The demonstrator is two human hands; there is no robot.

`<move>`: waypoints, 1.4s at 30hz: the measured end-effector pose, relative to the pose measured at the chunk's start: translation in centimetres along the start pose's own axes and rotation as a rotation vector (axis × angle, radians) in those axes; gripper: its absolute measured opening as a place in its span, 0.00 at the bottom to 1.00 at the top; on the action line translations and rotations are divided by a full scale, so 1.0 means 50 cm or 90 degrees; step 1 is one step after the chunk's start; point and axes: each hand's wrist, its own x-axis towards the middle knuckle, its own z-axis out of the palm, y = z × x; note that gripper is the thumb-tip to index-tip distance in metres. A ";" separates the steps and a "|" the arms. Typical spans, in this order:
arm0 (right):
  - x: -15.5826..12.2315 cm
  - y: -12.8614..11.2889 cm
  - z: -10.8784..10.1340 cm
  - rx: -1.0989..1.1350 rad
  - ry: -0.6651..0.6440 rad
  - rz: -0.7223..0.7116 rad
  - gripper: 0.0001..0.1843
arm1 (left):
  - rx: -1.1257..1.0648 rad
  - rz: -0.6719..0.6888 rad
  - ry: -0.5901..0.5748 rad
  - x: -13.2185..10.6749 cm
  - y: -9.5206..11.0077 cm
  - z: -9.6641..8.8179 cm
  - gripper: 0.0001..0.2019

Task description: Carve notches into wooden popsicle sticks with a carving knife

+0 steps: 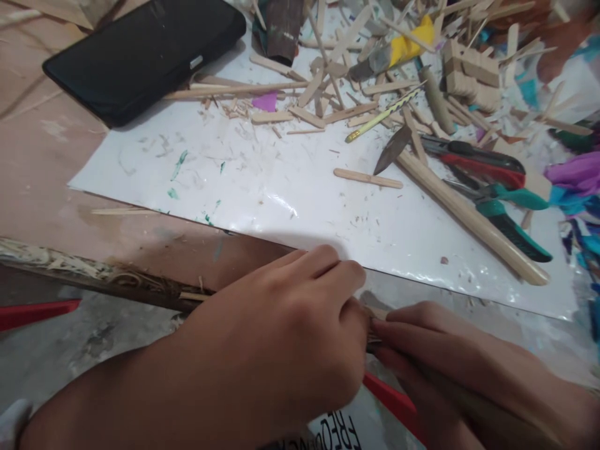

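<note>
My left hand (300,325) is closed in a fist at the lower middle, its fingertips tucked under and what they hold hidden. Close against it on the right, my right hand (450,356) has its fingers pressed together. A small bit of pale wood (377,311) and something thin and dark show in the narrow gap between the hands. A brownish, handle-like shape (469,400) runs along the right palm, too dim to name. Beyond the hands, on a white sheet (281,169), lie a craft stick (368,178) and a hammer (469,209) with a wooden handle.
A black phone (145,56) rests at the back left. Green-handled pliers (510,219), a red-and-black cutter (482,162), a yellow pencil (384,115) and a yellow-handled tool (407,47) lie among scattered sticks. The table's worn edge (94,269) runs behind my left wrist.
</note>
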 end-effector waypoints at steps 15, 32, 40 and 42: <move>-0.044 -0.001 0.033 0.111 0.332 0.170 0.06 | 0.014 0.002 -0.028 0.002 -0.003 0.001 0.12; 0.001 0.006 -0.017 0.250 0.102 0.168 0.09 | 0.027 -0.034 -0.040 -0.008 0.006 -0.003 0.13; -0.039 0.009 -0.011 0.048 0.138 0.109 0.14 | 0.022 -0.012 -0.046 -0.003 0.001 -0.006 0.10; -0.049 0.006 -0.007 0.029 0.125 0.098 0.18 | 0.019 -0.007 -0.042 -0.004 0.001 -0.005 0.10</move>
